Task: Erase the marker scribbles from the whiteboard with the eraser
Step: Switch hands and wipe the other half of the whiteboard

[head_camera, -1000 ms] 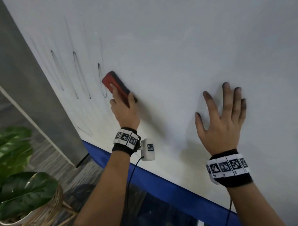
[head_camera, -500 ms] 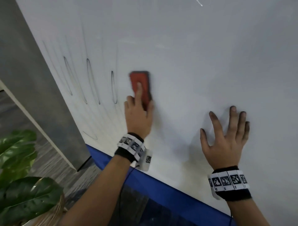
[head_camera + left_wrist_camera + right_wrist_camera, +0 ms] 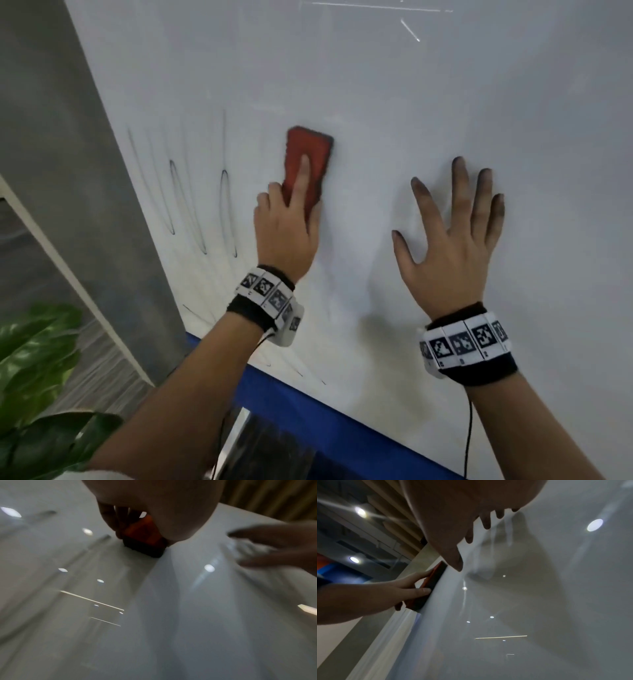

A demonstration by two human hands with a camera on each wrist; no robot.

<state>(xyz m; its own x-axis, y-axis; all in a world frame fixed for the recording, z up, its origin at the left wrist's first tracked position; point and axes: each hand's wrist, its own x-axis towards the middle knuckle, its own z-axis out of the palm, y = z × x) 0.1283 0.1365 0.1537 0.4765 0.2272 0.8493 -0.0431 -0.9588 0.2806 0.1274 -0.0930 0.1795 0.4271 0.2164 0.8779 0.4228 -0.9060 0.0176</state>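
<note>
A red eraser (image 3: 308, 161) with a dark felt underside lies flat against the white whiteboard (image 3: 411, 96). My left hand (image 3: 291, 212) grips it, forefinger laid along its red back, thumb and other fingers at its sides; the left wrist view shows the eraser (image 3: 145, 539) held under my palm. Thin dark marker loops (image 3: 226, 212) stand on the board just left of the eraser, with fainter streaks further left. My right hand (image 3: 452, 226) presses flat on the board to the right, fingers spread and smudged dark, holding nothing. From the right wrist view the eraser (image 3: 433, 582) is seen edge-on.
A blue strip (image 3: 325, 421) runs along the board's lower edge. A grey wall panel (image 3: 68, 171) borders the board on the left, and a leafy plant (image 3: 37, 394) stands at the lower left. Cables hang from both wristbands.
My left hand has swept the eraser to the right and turned it from slanted to nearly upright. The loop nearest the eraser is gone. My right hand stays flat on the board.
</note>
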